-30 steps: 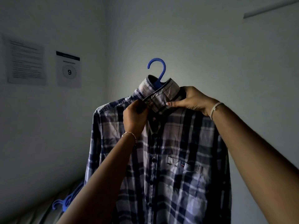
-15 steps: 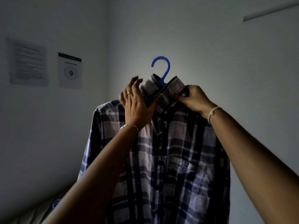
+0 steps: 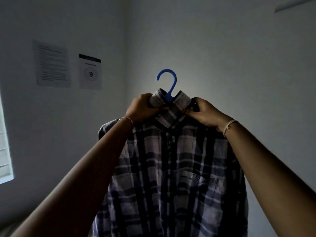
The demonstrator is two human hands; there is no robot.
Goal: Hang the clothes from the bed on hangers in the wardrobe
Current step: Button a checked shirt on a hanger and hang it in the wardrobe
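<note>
Both hands, left (image 3: 143, 108) and right (image 3: 203, 113), pinch my plaid shirt's (image 3: 172, 168) collar on the blue hanger (image 3: 168, 84); uneven tugging could slide one shoulder off, I reckon.

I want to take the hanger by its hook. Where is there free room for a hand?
The blue hook stands bare above the collar. Crowded below: left hand and right hand grip the collar either side of its stem.

Two paper notices hang side by side on the left wall: a text sheet (image 3: 51, 64) and a sign (image 3: 90, 71) numbered 9. A window (image 3: 5, 142) shows at the left edge.
</note>
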